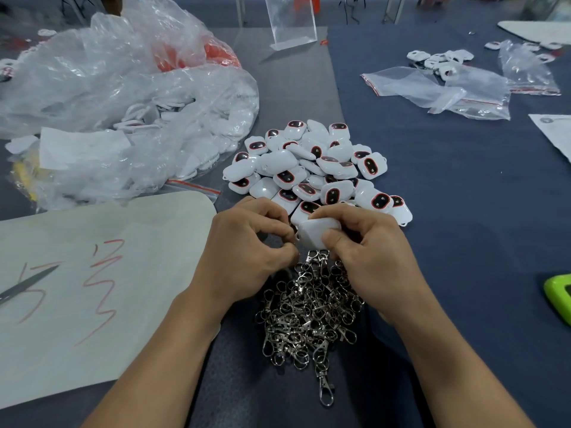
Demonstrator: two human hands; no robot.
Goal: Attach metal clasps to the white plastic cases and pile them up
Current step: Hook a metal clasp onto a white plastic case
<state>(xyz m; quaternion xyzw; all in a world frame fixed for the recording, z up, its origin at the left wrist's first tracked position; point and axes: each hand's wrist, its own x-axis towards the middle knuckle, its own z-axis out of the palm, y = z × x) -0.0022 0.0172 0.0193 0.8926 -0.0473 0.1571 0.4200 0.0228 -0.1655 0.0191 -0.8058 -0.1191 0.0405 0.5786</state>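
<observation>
The step in hand is fitting a clasp to 1 case. The right hand [367, 257] grips a white case [318, 231] just above the dark worktop [463, 211], its fingers [334, 239] curled round the case, thumb on the near face and the others wrapped over the far edge. The left hand [247, 251] is closed tight, its fingertips [285, 242] pinched together at the small loop on the case's left corner. Whether a clasp is already between them is hidden. The held case sits between 2 stocks: a heap of clasps [309, 310] directly under the wrists, and a pile of cases [312, 168] just beyond the knuckles. Whether the cases in that pile already carry clasps cannot be told. To the left lie a crumpled plastic bag [123, 97], seemingly with more white parts inside, a sheet of paper [108, 242] and scissors [27, 285]. The next move likely calls for a steady grip by the right hand while the left works the clasp's hook through the loop. It is a fine, two-handed job. Once it is hooked, the case can go onto the pile ahead.
</observation>
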